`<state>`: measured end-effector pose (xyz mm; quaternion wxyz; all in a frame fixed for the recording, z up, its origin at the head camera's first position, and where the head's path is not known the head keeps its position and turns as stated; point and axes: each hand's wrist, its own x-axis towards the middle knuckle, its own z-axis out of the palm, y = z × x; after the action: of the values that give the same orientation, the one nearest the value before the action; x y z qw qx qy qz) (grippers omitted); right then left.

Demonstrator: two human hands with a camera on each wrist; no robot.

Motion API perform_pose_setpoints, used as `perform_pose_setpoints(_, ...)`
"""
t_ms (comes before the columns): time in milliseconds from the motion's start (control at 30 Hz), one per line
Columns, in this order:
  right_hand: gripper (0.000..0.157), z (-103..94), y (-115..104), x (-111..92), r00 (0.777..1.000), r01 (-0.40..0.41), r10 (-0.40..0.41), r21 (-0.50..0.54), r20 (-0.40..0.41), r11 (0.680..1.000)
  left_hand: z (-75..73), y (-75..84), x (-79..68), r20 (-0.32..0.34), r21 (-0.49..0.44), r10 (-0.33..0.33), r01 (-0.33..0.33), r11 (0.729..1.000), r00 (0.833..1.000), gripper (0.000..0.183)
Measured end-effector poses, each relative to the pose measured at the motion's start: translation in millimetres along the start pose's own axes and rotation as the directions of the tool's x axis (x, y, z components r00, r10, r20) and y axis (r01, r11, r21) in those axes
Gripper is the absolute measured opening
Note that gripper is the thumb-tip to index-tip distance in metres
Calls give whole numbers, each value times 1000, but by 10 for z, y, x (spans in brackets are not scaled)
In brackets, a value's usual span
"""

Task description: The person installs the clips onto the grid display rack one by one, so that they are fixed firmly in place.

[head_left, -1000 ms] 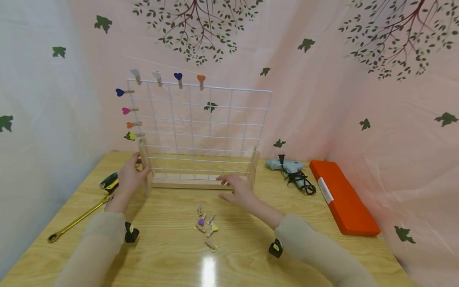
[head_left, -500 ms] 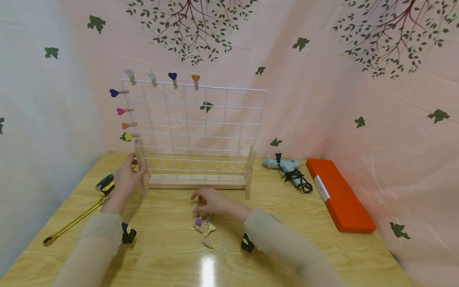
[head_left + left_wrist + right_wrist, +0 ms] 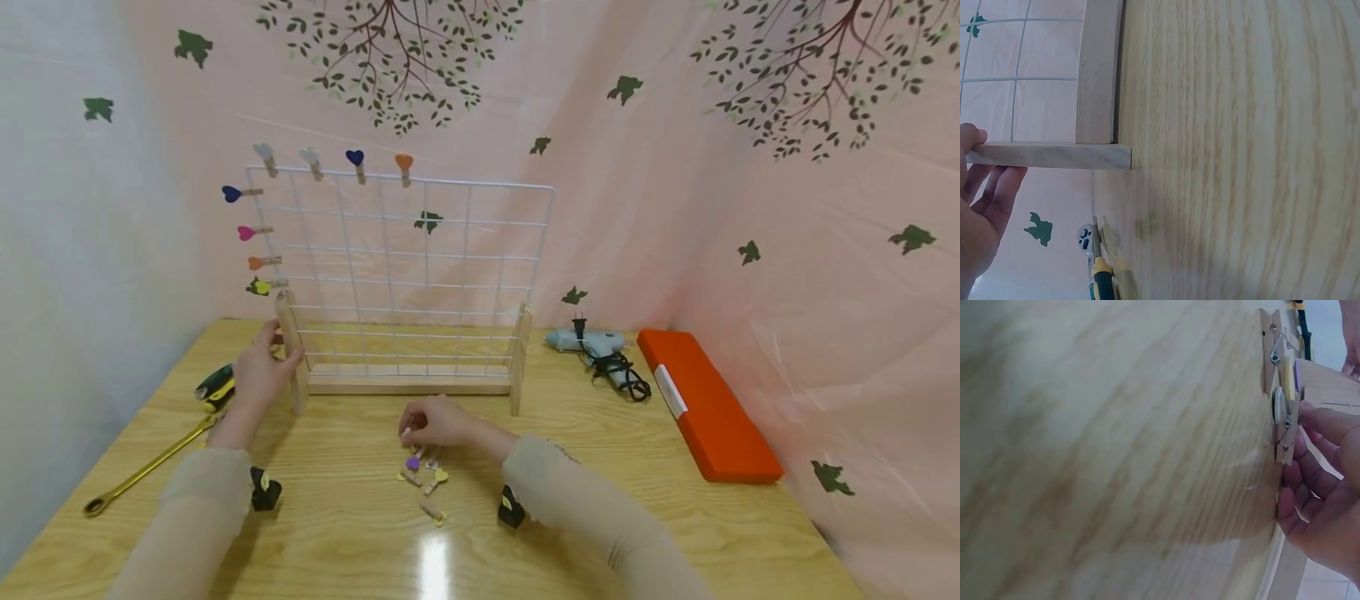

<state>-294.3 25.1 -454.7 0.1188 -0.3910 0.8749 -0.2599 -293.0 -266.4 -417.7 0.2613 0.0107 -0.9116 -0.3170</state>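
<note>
A white wire grid (image 3: 427, 250) stands in a wooden base (image 3: 408, 385). Heart-topped clothespins line its upper left, such as an orange one (image 3: 404, 163) and a pink one (image 3: 247, 233). My left hand (image 3: 258, 371) grips the base's left wooden upright (image 3: 1054, 155), thumb on one side, fingers on the other. Low over the table, my right hand (image 3: 441, 421) pinches a small clothespin (image 3: 407, 434) with a whitish end, mostly covered by the fingers. Just in front lie several loose mini clothespins, including a purple-heart one (image 3: 413, 462) and a yellow-heart one (image 3: 440, 475).
Left of the stand lie a green-and-yellow handled tool (image 3: 216, 387) and a gold wrench (image 3: 150, 468). To the right are a glue gun (image 3: 600, 343) with its coiled black cord and a long orange-red box (image 3: 708, 400). A patterned cloth hangs behind the table.
My right hand has moved left and down from beside the base to the loose clothespins and taken hold of one. The left hand stays on the upright; the head view has shifted slightly.
</note>
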Motion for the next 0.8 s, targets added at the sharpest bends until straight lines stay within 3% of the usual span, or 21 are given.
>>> perform_pose_setpoints(200, 6, -205, -99, -73, 995, 33, -26, 68, -96, 997, -40, -30, -20, 22, 4, -24, 23, 1000, 999, 50)
perform_pose_setpoints(367, 14, -610, -251, -213, 989, 43, -13, 198, -150, 979, -45, -32, -23, 26, 8, -20, 20, 1000, 999, 50)
perform_pose_setpoints(467, 18, -901, -341, -279, 979, 90, -24, 320, -203, 943, -43, -28, -16, 22, 2, -20, 19, 1000, 1000, 49)
perform_pose_setpoints(633, 15, -1456, -527, -382, 927, 167, 0, 413, -376, 895, -27, -27, -7, 25, -9, -17, 18, 1000, 1000, 49)
perform_pose_setpoints(733, 14, -1833, -656, -447, 887, 161, 19, 349, -461, 923, -4, -26, 4, 26, -20, -17, 17, 1000, 1000, 49)
perform_pose_setpoints(800, 15, -2065, -735, -467, 856, 178, -9, 278, -517, 944, 15, -25, 11, 25, -24, -14, 15, 1000, 1000, 49)
